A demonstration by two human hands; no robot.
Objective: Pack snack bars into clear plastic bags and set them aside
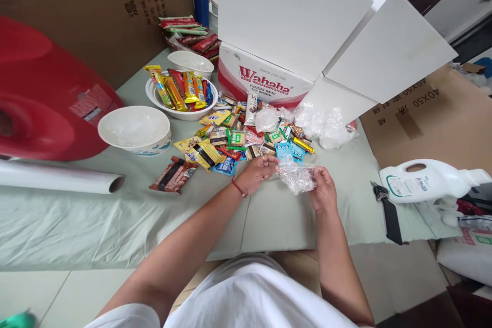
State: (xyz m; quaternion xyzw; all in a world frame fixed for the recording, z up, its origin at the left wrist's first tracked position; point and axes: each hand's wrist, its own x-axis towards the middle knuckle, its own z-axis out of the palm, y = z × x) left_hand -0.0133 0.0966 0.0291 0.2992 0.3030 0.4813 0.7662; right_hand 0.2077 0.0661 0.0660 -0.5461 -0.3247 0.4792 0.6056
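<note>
Between my two hands a clear plastic bag (296, 178) is stretched a little above the table's front part. My left hand (258, 173), with a red cord at the wrist, pinches the bag's left edge. The fingers of my right hand (323, 187) close on its right edge. Just beyond my hands lies a loose pile of wrapped snacks (236, 138), with blue packets (284, 151) nearest the bag. Several crumpled clear bags (307, 120) rest at the pile's right. A brown snack packet (175, 175) lies apart, left of my left hand.
A white bowl (134, 148) and a bowl of snack bars (180, 114) stand left. Behind the pile is an open Wahaha carton (265, 79). A red container (46, 92) and plastic roll (57, 177) occupy the far left. A white jug (426, 184) and keys (380, 192) lie right.
</note>
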